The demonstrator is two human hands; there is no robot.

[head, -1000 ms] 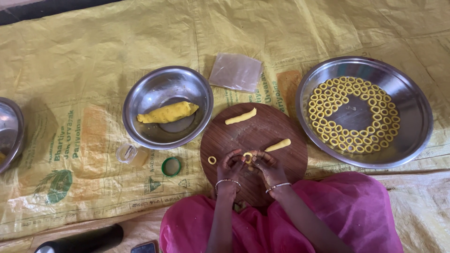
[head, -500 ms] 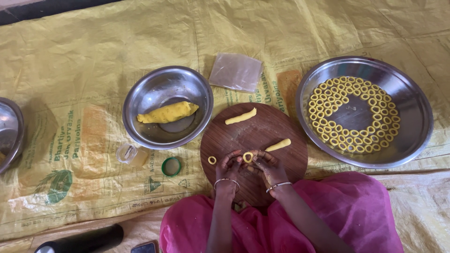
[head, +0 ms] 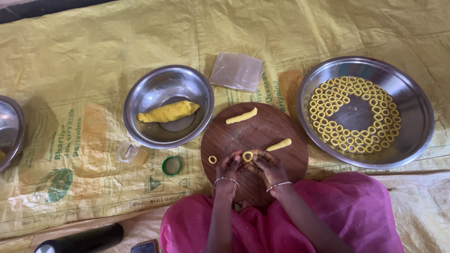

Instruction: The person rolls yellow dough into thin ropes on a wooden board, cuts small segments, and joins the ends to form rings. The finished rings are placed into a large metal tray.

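On a round wooden board point(head: 262, 133), my left hand point(head: 230, 165) and my right hand point(head: 265, 164) meet fingertip to fingertip around a small yellow dough ring point(head: 247, 156), pinching it together. A finished dough ring point(head: 213, 159) lies on the board just left of my left hand. Two short dough sticks rest on the board, one point(head: 241, 115) near the far edge and one point(head: 279, 145) just right of my right hand. Bangles circle both wrists.
A large steel plate point(head: 412, 117) at the right holds several dough rings in circles. A steel bowl point(head: 140, 100) at the left holds a lump of yellow dough point(head: 168, 111). A plastic sheet point(head: 236, 71), a small jar point(head: 132, 153), a green lid point(head: 171, 165), another bowl point(head: 10, 131) and a dark rolling pin point(head: 82, 240) lie on the yellow tarp.
My fingers have shifted slightly around the dough ring, which now shows as a closed loop between them. Everything else on the board and tarp stays put.
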